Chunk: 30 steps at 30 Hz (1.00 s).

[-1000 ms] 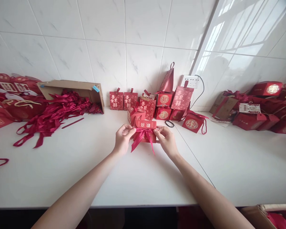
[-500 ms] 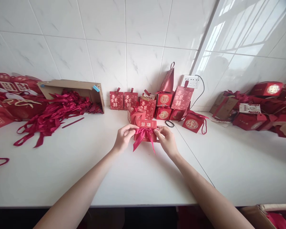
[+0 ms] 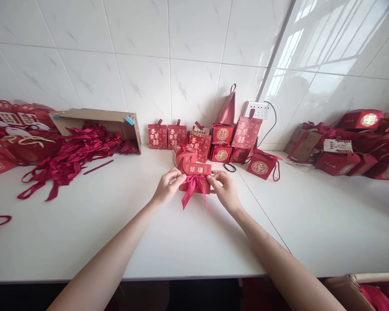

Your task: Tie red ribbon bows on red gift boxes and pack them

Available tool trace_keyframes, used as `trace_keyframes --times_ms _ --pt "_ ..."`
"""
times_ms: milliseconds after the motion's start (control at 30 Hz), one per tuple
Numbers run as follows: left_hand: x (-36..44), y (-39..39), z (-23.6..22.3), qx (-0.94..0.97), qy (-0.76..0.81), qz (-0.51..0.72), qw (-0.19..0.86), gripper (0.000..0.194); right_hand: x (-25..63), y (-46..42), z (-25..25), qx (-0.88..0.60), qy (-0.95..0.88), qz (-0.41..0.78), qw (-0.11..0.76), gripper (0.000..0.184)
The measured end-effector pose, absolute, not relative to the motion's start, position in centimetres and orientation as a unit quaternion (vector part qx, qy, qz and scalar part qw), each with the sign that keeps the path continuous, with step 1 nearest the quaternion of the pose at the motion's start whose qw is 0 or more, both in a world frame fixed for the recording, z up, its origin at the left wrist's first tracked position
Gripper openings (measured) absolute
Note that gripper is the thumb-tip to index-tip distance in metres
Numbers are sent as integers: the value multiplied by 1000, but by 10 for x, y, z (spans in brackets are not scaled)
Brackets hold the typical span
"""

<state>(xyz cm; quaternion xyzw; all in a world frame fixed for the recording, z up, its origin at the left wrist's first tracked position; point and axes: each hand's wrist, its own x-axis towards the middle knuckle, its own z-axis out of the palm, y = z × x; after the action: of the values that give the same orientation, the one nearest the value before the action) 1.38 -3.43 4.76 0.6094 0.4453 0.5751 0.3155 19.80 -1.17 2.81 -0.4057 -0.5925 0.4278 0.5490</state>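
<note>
A ribbon bow (image 3: pixel 195 179) is pinched from both sides on a red box (image 3: pixel 197 168).
Both forearms (image 3: pixel 113 242) are stretched forward and angled inward; the bow's left side is held in a narrow pinch by the left hand (image 3: pixel 169 185), its right side likewise by the right hand (image 3: pixel 227 189), mid-table (image 3: pixel 184 246), nearer than the other red boxes (image 3: pixel 199 144).
</note>
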Motion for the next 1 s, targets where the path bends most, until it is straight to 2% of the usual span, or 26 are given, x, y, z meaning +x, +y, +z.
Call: trace_keyframes --times_ms 233,567,767,1000 --pt "14 -33 47 581 447 583 349 21 199 -11 29 -411 -594 422 548 45" --pt "12 -27 42 527 424 608 415 25 199 -11 29 -409 -585 430 553 44" --pt "12 -25 37 548 446 583 400 33 199 -11 28 -402 -588 431 554 42" --pt "14 -26 33 573 461 576 357 34 200 -11 31 -404 -578 444 553 44"
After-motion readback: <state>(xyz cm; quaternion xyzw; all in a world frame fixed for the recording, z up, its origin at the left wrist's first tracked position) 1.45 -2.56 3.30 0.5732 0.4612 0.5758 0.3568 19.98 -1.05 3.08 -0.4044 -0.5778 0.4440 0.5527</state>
